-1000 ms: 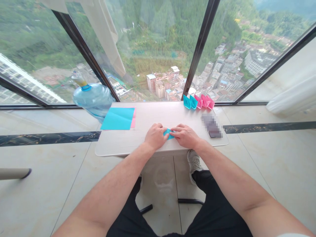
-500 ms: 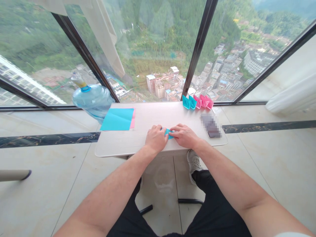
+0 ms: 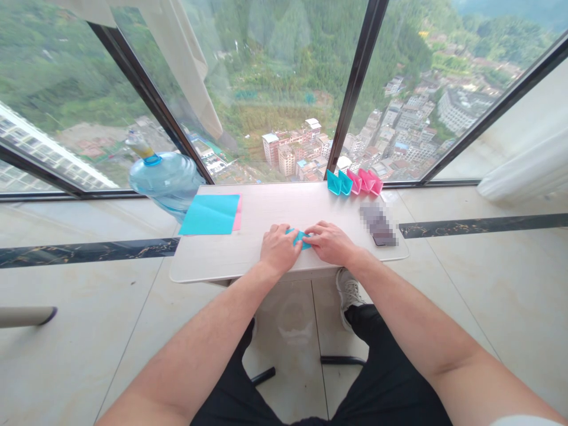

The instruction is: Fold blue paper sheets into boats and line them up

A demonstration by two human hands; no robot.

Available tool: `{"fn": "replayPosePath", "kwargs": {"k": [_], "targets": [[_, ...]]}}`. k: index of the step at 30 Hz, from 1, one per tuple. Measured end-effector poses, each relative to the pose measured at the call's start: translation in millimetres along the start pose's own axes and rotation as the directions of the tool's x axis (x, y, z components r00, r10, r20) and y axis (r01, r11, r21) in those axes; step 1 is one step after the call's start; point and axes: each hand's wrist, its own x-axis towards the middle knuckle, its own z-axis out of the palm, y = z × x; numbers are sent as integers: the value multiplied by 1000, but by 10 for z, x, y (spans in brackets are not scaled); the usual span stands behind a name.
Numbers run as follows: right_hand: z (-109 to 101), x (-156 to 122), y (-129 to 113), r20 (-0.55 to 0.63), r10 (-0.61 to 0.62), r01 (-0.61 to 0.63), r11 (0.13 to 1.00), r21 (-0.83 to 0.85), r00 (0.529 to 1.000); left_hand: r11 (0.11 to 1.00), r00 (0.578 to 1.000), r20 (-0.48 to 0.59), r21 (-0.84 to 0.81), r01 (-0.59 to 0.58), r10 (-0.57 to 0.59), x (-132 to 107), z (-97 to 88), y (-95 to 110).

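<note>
A small piece of folded blue paper (image 3: 305,244) lies at the front middle of the white table, mostly covered by fingers. My left hand (image 3: 280,245) presses on its left part, fingers bent and closed over it. From the other side my right hand (image 3: 331,241) pinches the paper's right end with thumb and fingertips. At the table's left lies a flat blue sheet (image 3: 210,214) with a crease, and pink paper (image 3: 238,214) shows from under it.
Two folded blue paper shapes (image 3: 339,183) and three pink ones (image 3: 364,181) stand in a row at the back right. A pixelated phone-like object (image 3: 385,235) lies near the right edge. Behind the table's (image 3: 213,260) left end is a large water bottle (image 3: 166,180); tall windows rise beyond.
My left fingers have shifted slightly, and a little more blue paper shows beside them. My right hand stays almost still on the paper.
</note>
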Motion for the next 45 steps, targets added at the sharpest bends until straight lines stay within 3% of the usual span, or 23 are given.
{"fn": "replayPosePath", "kwargs": {"k": [14, 19, 25, 29, 33, 37, 45], "targets": [[-135, -105, 118, 33, 83, -84, 996, 16, 996, 998, 998, 15, -18, 64, -63, 62, -13, -44], [-234, -105, 168, 102, 126, -122, 992, -37, 987, 998, 998, 21, -26, 61, -61, 68, -23, -31], [-236, 36, -48, 46, 181, -169, 966, -194, 982, 997, 997, 38, -22, 68, -67, 83, -41, -17], [-145, 120, -246, 81, 204, -183, 959, -219, 976, 997, 997, 46, -17, 70, -69, 89, -68, -11], [-180, 52, -252, 147, 237, -199, 951, -236, 960, 998, 996, 52, -8, 68, -68, 90, -70, -20], [-338, -83, -159, 246, 279, -231, 950, -209, 928, 998, 995, 68, 2, 68, -68, 93, -76, -22], [-608, -85, -161, 441, 389, -332, 921, -204, 809, 996, 989, 124, 35, 79, -83, 101, -109, -4]]}}
